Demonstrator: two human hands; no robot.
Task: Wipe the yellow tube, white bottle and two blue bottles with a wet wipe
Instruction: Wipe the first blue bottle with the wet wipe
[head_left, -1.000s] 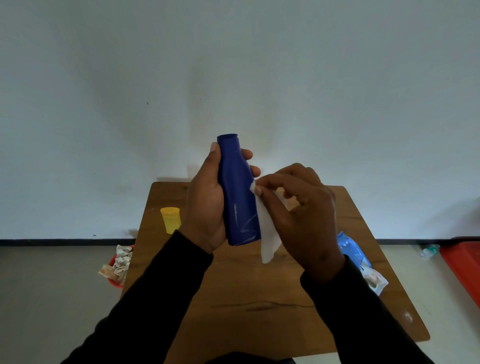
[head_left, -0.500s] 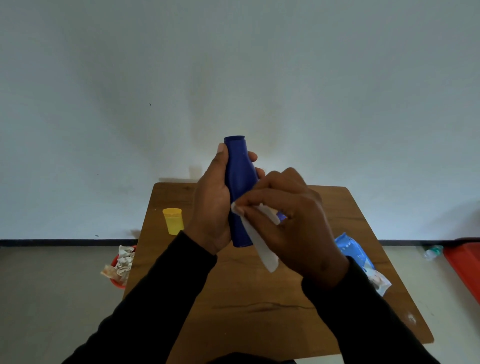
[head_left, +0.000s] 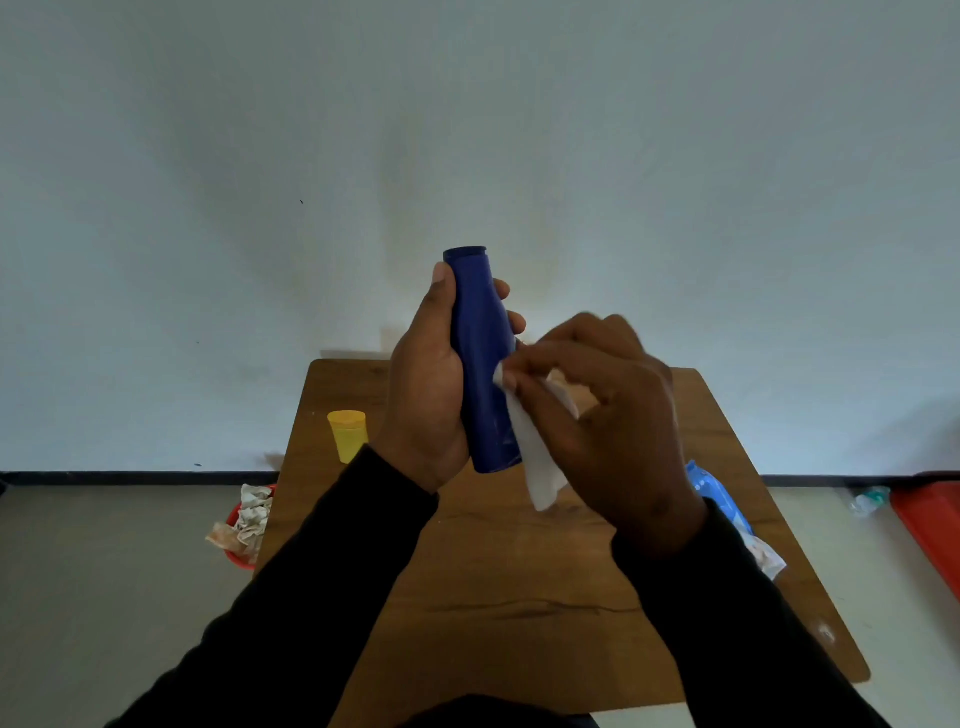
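Note:
My left hand (head_left: 423, 395) grips a dark blue bottle (head_left: 480, 358) upright above the wooden table (head_left: 519, 597), thumb up its left side and fingertips showing on its right. My right hand (head_left: 608, 421) pinches a white wet wipe (head_left: 537, 460) and holds it against the bottle's right side, the wipe's tail hanging below. The yellow tube (head_left: 347, 435) stands on its cap at the table's left edge. The white bottle and the other blue bottle are not visible, perhaps hidden behind my hands.
A blue wet-wipe pack (head_left: 719, 501) lies at the table's right edge beside my right sleeve. A red bin (head_left: 244, 525) with crumpled used wipes sits on the floor to the left. A red object (head_left: 930, 525) and a small bottle (head_left: 867, 500) lie on the floor at right.
My right hand slid the wipe left across the bottle's front, then back to its right side. The bottle stayed upright in my left hand.

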